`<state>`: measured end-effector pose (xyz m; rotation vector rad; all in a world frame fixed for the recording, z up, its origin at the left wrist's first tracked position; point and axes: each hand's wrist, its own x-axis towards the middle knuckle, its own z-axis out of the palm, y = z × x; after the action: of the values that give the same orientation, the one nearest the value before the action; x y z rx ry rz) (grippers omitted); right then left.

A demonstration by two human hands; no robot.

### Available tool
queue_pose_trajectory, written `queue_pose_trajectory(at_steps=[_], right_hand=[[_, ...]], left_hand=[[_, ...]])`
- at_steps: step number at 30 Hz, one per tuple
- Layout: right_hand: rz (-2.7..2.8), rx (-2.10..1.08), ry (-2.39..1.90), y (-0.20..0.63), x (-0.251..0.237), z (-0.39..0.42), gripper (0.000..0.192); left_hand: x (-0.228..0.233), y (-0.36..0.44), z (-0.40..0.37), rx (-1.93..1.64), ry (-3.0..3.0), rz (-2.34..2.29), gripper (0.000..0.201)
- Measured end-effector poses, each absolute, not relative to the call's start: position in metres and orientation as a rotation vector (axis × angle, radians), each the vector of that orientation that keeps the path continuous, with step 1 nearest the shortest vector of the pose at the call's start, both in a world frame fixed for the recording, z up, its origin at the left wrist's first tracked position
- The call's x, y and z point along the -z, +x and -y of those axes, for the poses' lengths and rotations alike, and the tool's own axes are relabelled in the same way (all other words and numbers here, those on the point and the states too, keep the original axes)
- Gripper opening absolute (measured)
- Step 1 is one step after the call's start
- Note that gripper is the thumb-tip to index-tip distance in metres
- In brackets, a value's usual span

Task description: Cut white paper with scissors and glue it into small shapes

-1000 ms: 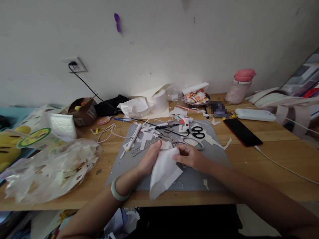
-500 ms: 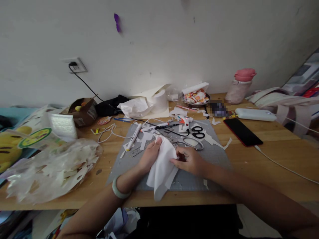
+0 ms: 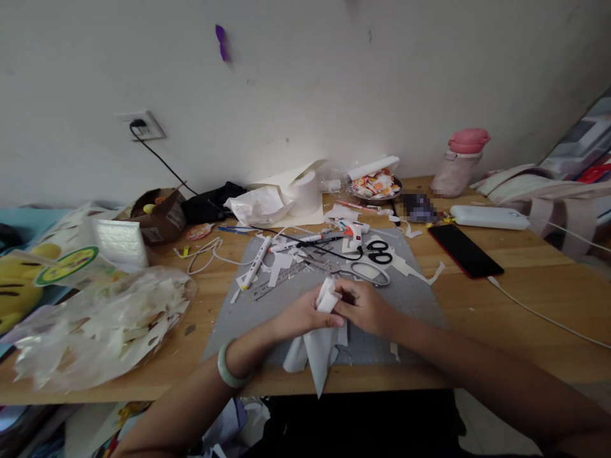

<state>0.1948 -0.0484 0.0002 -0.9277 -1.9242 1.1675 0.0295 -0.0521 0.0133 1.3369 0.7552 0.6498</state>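
One wooden tabletop [image 3: 534,299], set against a white wall.
One grey cutting mat [image 3: 410,299], at the middle of the tabletop, its near side reaching the front edge.
One clear plastic bag [image 3: 95,324] of paper offcuts, at the front left corner.
One cardboard box [image 3: 157,216], toward the back left; one roll of white paper [image 3: 305,191] at the back edge, middle.
One pink-lidded bottle [image 3: 458,162], toward the back right; one white power bank [image 3: 489,217] just in front of it; one black phone [image 3: 465,252] nearer again.
One bowl of wrappers [image 3: 377,186], at the back edge.
Two pairs of scissors: one black-handled [image 3: 380,253], one metal [image 3: 365,272], both on the far half of the mat. One glue gun [image 3: 354,230] and one white pen [image 3: 256,262], also there.
One sheet of white paper [image 3: 317,346], crumpled, over the near side of the mat, its point hanging past the front edge of the tabletop.
Two hands. Left hand [image 3: 300,313], closed around the top of the paper, which trailed below it. Right hand [image 3: 365,306], fingers pinching the same top fold, touching the left hand; the paper lay to its left and beneath.
One pale green bangle [image 3: 228,367], on the left wrist.
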Motion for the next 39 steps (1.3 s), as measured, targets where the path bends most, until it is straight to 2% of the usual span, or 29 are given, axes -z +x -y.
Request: queue_pose_trajectory(at_steps=[4, 12, 17, 23, 27, 34, 39], right_hand=[[1.877, -1.136, -0.962, 0.196, -0.005, 0.049, 0.017], [1.874, -1.152, -0.974, 0.195, -0.006, 0.048, 0.011], [1.811, -1.224, -0.934, 0.194, -0.006, 0.047, 0.01], [1.645, -1.313, -0.935, 0.197, -0.006, 0.042, 0.024], [1.702, -1.355, -1.0, 0.197, -0.004, 0.039, 0.038], [1.648, -1.719, -0.93, 0.198, -0.012, 0.033, 0.042], [1.582, -1.929, -0.882, 0.202, -0.012, 0.03, 0.044]], left_hand=[[-0.008, 0.026, 0.051, -0.565, 1.396, -0.819, 0.031], [-0.012, 0.025, 0.053, -0.712, 1.2, -0.957, 0.021], [-0.014, 0.029, 0.054, -0.672, 1.068, -0.895, 0.011], [-0.006, 0.026, 0.051, -0.572, 0.845, -0.766, 0.018], [-0.006, 0.027, 0.052, -0.467, 0.936, -0.731, 0.031], [-0.002, 0.027, 0.054, -0.491, 1.138, -0.745, 0.047], [-0.007, 0.028, 0.058, -0.472, 1.142, -0.735, 0.044]])
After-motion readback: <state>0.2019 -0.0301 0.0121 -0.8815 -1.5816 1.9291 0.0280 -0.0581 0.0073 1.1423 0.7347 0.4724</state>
